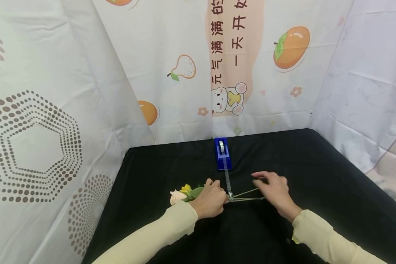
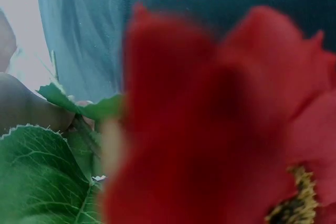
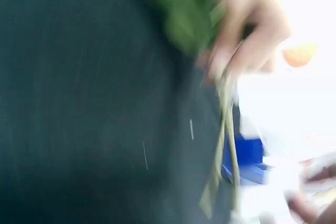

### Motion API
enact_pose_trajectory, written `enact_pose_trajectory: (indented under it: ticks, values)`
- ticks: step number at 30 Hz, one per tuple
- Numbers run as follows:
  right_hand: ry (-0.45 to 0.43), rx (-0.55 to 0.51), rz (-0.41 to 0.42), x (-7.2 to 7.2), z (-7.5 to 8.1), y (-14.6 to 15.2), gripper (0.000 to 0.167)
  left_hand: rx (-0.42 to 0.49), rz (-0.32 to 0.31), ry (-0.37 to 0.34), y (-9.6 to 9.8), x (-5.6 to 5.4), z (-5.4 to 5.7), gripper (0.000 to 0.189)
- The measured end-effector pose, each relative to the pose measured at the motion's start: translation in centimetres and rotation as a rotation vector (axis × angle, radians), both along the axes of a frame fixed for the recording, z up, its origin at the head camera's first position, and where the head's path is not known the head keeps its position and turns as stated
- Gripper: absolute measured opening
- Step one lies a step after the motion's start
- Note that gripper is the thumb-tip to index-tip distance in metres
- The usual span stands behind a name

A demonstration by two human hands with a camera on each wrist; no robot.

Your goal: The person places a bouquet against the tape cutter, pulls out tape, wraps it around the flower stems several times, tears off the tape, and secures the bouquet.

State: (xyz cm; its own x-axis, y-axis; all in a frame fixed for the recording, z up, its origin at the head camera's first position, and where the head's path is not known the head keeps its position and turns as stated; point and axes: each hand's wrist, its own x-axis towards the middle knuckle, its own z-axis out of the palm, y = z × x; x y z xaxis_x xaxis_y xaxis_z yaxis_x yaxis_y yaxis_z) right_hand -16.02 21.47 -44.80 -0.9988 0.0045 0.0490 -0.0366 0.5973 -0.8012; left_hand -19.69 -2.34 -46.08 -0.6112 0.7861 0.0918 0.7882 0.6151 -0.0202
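My left hand (image 1: 209, 200) grips a small bunch of flowers by the stems. A pale rose (image 1: 176, 197), a yellow flower (image 1: 186, 189) and green leaves (image 1: 196, 192) show left of that hand. In the left wrist view a red flower (image 2: 178, 103) fills much of the picture. Thin stems (image 1: 245, 200) stick out to the right. A strip of clear tape (image 1: 227, 179) runs from the blue tape dispenser (image 1: 222, 154) down to the stems beside my left fingers. Near the stem ends, my right hand (image 1: 275, 192) has its thumb and fingers apart, with nothing seen between them.
Black cloth (image 1: 171, 165) covers the table, and the dispenser stands near its back edge. White patterned curtains (image 1: 184, 91) hang behind and at both sides. A small yellow bit (image 1: 295, 240) shows under my right sleeve.
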Motion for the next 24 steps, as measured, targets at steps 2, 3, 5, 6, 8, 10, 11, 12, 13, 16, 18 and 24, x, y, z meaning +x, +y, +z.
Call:
enact_pose_trajectory:
  ticks: [2, 3, 5, 6, 8, 10, 11, 12, 13, 16, 18, 24]
  values:
    - [0.139, 0.267, 0.135, -0.4, 0.1, -0.5, 0.025, -0.017, -0.027, 0.061, 0.1, 0.1, 0.0, 0.026]
    - [0.170, 0.341, 0.222, -0.6, 0.1, -0.8, 0.022, -0.030, -0.039, 0.100, 0.2, 0.1, 0.0, 0.023]
    - [0.157, 0.405, 0.383, -1.2, 0.1, -1.6, 0.022, -0.064, -0.067, 0.186, 0.3, 0.2, -0.1, 0.017]
    - [0.120, 0.388, 0.452, -1.5, 0.1, -2.0, 0.025, -0.087, -0.081, 0.232, 0.3, 0.2, -0.1, 0.016]
    - [0.020, 0.307, 0.560, -2.2, 0.0, -2.4, 0.029, -0.129, -0.105, 0.323, 0.3, 0.2, -0.3, 0.017]
    - [-0.105, 0.194, 0.640, -3.0, -0.1, -2.5, 0.030, -0.154, -0.127, 0.401, 0.1, 0.2, -0.4, 0.018]
    - [-0.167, 0.134, 0.664, -3.5, -0.2, -2.5, 0.030, -0.156, -0.137, 0.429, -0.1, 0.2, -0.5, 0.017]
    - [-0.225, 0.073, 0.679, -3.9, -0.2, -2.4, 0.028, -0.154, -0.146, 0.456, -0.2, 0.1, -0.6, 0.016]
    - [-0.284, 0.020, 0.685, -4.3, -0.4, -2.2, 0.028, -0.148, -0.156, 0.478, -0.4, 0.1, -0.7, 0.015]
    - [-0.406, -0.087, 0.704, -5.2, -0.8, -1.6, 0.028, -0.135, -0.182, 0.521, -0.5, 0.0, -0.9, 0.018]
    - [-0.447, -0.136, 0.710, -5.5, -1.2, -1.4, 0.029, -0.144, -0.192, 0.537, -0.5, 0.0, -0.9, 0.021]
    - [-0.393, -0.194, 0.646, -5.0, -2.4, -1.8, 0.026, -0.188, -0.186, 0.552, -0.6, 0.3, -1.2, 0.023]
